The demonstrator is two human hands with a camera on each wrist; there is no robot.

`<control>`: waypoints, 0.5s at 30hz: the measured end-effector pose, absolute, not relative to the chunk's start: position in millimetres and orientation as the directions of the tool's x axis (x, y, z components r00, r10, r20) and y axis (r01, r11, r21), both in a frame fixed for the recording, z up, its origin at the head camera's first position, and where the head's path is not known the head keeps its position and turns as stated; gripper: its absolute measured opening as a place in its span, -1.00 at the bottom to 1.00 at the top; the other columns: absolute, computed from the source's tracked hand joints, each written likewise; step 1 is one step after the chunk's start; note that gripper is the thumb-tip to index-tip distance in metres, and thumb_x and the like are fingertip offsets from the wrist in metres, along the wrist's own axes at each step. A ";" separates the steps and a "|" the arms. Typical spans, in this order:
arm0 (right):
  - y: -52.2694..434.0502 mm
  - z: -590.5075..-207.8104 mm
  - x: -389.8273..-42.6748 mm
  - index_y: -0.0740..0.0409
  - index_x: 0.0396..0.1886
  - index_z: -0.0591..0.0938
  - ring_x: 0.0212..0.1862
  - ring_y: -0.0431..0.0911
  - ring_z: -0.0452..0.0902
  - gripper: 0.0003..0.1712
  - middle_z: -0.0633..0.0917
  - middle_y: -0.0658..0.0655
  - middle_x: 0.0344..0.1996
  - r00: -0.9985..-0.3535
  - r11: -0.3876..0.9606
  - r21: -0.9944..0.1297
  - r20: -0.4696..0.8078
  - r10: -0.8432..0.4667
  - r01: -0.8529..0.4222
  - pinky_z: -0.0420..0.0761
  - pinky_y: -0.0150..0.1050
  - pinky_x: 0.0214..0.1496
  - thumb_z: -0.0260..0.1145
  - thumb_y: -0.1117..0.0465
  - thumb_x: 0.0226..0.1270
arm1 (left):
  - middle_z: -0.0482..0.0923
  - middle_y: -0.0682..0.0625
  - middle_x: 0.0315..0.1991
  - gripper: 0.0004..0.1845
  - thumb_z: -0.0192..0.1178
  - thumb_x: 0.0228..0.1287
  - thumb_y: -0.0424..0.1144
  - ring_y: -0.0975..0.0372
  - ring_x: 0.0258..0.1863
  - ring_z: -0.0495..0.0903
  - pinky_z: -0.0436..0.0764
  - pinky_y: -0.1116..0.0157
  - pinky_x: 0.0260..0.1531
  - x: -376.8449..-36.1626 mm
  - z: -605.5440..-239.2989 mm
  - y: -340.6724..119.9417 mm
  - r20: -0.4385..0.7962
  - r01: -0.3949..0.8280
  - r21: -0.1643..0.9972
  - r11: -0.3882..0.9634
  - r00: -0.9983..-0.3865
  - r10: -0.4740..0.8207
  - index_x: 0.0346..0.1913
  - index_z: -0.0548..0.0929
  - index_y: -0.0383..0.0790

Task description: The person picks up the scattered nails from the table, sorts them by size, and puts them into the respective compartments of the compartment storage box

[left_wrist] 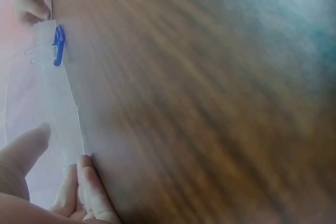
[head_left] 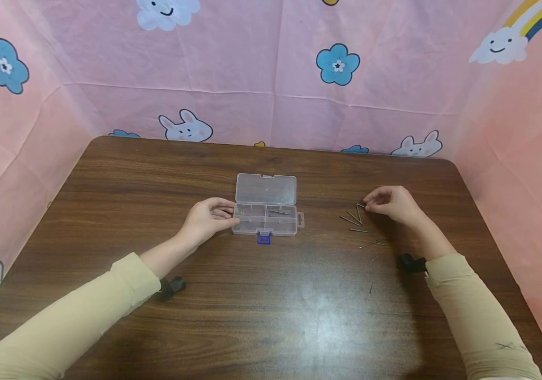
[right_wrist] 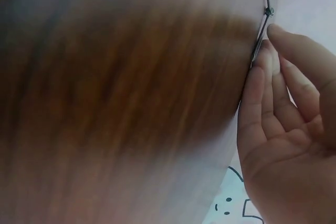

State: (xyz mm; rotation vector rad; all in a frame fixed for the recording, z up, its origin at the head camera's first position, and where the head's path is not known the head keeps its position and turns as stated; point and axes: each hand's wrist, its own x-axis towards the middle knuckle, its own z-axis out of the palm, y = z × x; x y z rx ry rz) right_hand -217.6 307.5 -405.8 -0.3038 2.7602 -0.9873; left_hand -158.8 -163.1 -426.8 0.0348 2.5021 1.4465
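A clear plastic box (head_left: pixel 265 212) lies open mid-table (head_left: pixel 109 174), its lid flat behind it and a blue clasp (head_left: pixel 263 238) at the near edge. Dividers split the tray; one nail lies in the back right compartment. More thin dark nails (head_left: pixel 357 217) lie scattered on the wood to the box's right, well apart from it.

The left hand (head_left: pixel 208 219) rests at the box's left end, thumb and curled fingers (left_wrist: pixel 89 187) holding its edge. The right hand (head_left: pixel 391 203) hovers low over the far end of the scatter, fingertips (right_wrist: pixel 270 59) pinching the top of one nail. Both forearms wear beige sleeves. No writing shows on the box.
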 end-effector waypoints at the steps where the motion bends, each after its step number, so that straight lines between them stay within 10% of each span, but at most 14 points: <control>1: 308.2 -406.6 -218.0 0.36 -0.05 0.79 -0.33 -0.35 0.61 -0.78 0.82 0.26 -0.24 -0.959 0.753 -0.645 -0.112 -0.260 -0.129 0.54 -0.49 -0.21 0.50 0.33 0.39 | 0.71 -0.27 0.22 -0.49 0.45 0.36 -0.27 -0.04 0.11 0.73 0.67 0.31 0.00 -159.2 -426.9 -162.9 -0.202 -0.103 0.857 0.506 -0.969 0.145 0.31 0.63 -0.35; 15: 309.8 -410.9 -219.8 0.41 -0.05 0.77 -0.32 -0.43 0.63 -0.82 0.83 0.32 -0.21 -0.950 0.743 -0.657 -0.134 -0.282 -0.128 0.58 -0.54 -0.19 0.42 0.42 0.43 | 0.72 -0.28 0.18 -0.50 0.46 0.35 -0.26 0.00 0.06 0.75 0.64 0.44 -0.09 -159.6 -429.9 -162.3 -0.178 -0.083 0.863 0.498 -0.973 0.147 0.28 0.65 -0.37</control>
